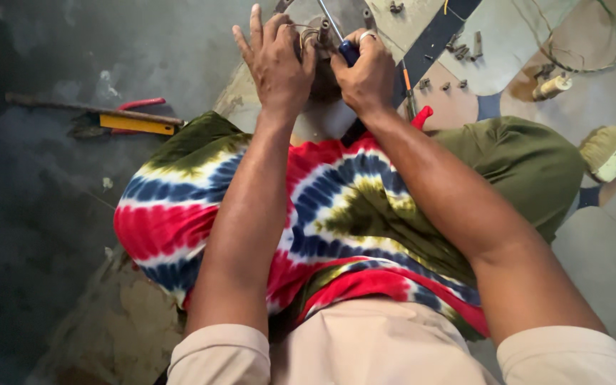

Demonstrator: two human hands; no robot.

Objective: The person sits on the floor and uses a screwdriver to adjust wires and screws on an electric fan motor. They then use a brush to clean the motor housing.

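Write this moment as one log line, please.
left hand: steadies small metal part | right hand: grips blue-handled screwdriver | brush: aside

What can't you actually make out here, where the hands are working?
- Metal part, head view: mostly covered by the left hand and right hand; its kind is unclear.
- Screwdriver: shaft cut off by the top edge, handle mostly inside the right hand.
- Bolts: too small to tell apart.
- Pliers: half hidden behind a stick.

A dull metal part is showing between the hands. The screwdriver's handle is looking like glossy blue plastic. Soft tie-dyed cloth is draping the lap; the concrete floor is looking rough, matt.
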